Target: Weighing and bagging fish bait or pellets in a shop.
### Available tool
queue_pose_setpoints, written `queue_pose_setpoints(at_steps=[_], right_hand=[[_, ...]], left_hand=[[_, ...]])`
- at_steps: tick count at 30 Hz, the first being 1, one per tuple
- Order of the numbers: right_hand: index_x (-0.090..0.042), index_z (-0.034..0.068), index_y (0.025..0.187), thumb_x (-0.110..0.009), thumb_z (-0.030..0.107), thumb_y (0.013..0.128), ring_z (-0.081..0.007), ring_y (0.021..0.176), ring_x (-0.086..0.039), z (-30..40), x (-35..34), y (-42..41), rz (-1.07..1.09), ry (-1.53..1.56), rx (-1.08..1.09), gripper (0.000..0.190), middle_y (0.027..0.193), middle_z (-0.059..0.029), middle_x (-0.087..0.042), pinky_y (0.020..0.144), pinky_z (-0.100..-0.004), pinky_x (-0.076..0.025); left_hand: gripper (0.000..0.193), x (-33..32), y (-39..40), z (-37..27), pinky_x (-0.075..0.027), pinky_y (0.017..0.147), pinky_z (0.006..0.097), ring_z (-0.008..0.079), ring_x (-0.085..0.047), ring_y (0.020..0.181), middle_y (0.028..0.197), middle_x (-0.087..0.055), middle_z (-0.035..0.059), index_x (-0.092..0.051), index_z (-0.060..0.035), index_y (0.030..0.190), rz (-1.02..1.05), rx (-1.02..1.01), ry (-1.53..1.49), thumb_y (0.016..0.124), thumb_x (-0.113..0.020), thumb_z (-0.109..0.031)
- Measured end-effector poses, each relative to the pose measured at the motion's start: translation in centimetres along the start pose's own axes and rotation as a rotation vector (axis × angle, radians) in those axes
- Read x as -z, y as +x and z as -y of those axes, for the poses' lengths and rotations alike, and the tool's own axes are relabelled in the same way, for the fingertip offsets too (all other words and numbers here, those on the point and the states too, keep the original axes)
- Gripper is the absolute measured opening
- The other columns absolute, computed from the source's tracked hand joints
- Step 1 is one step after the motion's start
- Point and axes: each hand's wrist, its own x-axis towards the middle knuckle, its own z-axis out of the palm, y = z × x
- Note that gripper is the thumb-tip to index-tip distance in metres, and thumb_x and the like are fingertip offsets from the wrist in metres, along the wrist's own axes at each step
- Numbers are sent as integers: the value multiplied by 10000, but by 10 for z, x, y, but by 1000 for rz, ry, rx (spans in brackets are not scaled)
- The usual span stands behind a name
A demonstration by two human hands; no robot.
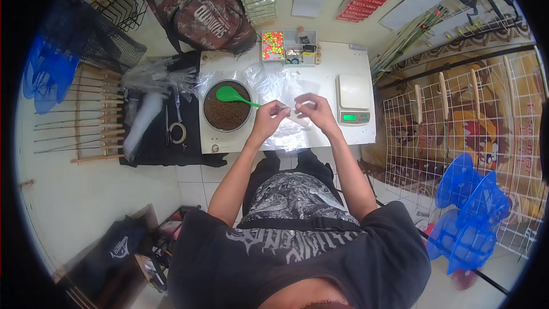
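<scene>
Both hands are over the white table, close together above clear plastic bags [285, 135]. My left hand [271, 119] has thumb and fingertips pinched on the edge of a thin clear plastic bag [302, 122]. My right hand [318, 113] is beside that bag with curled, slightly blurred fingers; whether it grips the plastic is unclear. Left of my hands stands a round metal bowl [206, 118] of brown granular material [223, 113]. A green plastic spoon [229, 93] rests on the material, its handle reaching towards my left hand. To the right is a digital kitchen scale [354, 94] with a lit green display.
A divided tray [289, 63] of bright pellets and small items sits at the table's [330, 58] back edge. A camouflage backpack [206, 17] stands behind. Left are a tape roll [177, 133] and plastic bags [148, 75]; right, a white wire grid [433, 124] and blue spools [476, 206].
</scene>
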Motion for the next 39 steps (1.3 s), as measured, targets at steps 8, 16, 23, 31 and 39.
queue_pose_setpoints(at_steps=[8,16,23,31,39], right_hand=[[-651,1,979,-731,81,808,-123,715,-660,23,-7,-2,-353,-291,276,205,786,-63,-700,672,-261,-528],[-657,14,889,-729,90,793,-254,754,-673,41,-23,-19,-384,-646,361,142,847,-100,-697,656,-322,-519],[-677,30,867,-737,60,751,-234,792,-640,36,-4,-23,-255,-755,411,134,892,-106,-655,719,-328,-493],[-688,13,879,-728,104,789,-217,865,-652,29,25,-20,-87,-598,385,134,903,-74,-682,738,-336,-512],[-694,-19,1013,-448,348,1007,-181,887,-661,37,57,-3,401,-156,-129,441,951,-110,-704,773,-291,-525]], left_hand=[[147,14,-14,-36,-516,665,285,135,-670,706,700,-670,74,-627,20,814,-43,-112,354,825,-716,-96],[180,22,-26,-40,-500,538,258,148,-680,610,679,-645,94,-625,42,802,-36,26,171,846,-707,-112],[180,21,-33,-50,-501,510,263,144,-660,552,661,-624,73,-633,46,817,-50,90,330,845,-702,-117],[183,1,-39,-58,-484,492,265,127,-635,501,646,-627,70,-645,46,840,-92,179,390,846,-699,-129],[161,-4,-44,-48,-472,588,273,125,-620,605,731,-677,76,-715,-18,867,-77,157,422,811,-709,-169]])
